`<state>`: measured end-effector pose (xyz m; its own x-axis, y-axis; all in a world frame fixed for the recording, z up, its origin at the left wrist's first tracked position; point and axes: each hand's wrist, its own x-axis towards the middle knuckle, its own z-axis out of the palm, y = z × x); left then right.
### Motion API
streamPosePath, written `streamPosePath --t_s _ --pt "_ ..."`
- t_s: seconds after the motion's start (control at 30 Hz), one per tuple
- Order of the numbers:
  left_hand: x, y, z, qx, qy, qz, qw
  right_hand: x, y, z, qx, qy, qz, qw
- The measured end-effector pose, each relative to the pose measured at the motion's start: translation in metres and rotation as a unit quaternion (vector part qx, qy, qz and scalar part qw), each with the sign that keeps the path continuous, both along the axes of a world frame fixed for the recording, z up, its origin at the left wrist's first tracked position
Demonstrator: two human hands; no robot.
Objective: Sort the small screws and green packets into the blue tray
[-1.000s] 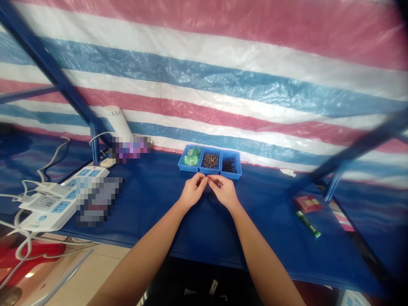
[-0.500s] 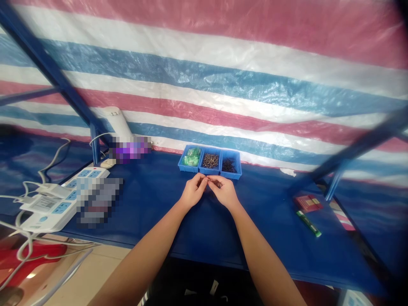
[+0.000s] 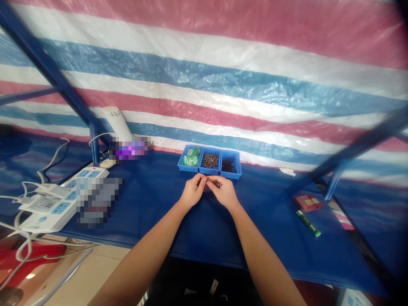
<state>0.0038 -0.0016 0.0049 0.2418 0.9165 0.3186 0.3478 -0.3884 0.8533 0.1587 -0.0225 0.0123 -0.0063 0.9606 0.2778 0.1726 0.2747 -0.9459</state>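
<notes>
Small piece (image 3: 208, 179) still between fingertips (image 3: 203, 182)

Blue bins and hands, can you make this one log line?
left hand: pinching | right hand: pinching | small item: between hands, unidentifiable | blue bins: beyond hands

Readable text: none you can make out.
Power strip (image 3: 61, 208): well left of your fingers (image 3: 201, 183); a round blue mark (image 3: 41, 219), lettering illegible.
Adapter label (image 3: 45, 204): also far left of them; dark print, too small.
Green packets (image 3: 191, 160): just beyond them, slightly left; pale marks blurred.
Red box (image 3: 306, 203): well right of them; gold patch (image 3: 314, 201), unreadable.
</notes>
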Motion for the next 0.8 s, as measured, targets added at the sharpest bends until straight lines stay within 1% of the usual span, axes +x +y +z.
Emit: streamPosePath --t_s 0.13,0.37,0.57,0.8 --pt "-0.0011 0.0005 0.0001 0.000 0.018 0.011 1.000 -0.0023 -0.0022 0.0034 -0.001 -0.002 0.006 1.000" --pt "0.0007 -0.0020 0.0026 -0.003 -0.022 -0.006 1.000 0.0000 0.0008 0.0000 -0.010 0.016 -0.010 1.000" --pt "-0.0010 0.0000 0.0013 -0.002 0.017 0.015 1.000 -0.0019 -0.0009 0.0020 -0.006 0.014 0.010 1.000" --pt "0.0009 -0.0016 0.0013 -0.011 -0.033 -0.002 0.999 0.0004 0.0015 -0.0011 -0.005 0.015 -0.011 1.000"
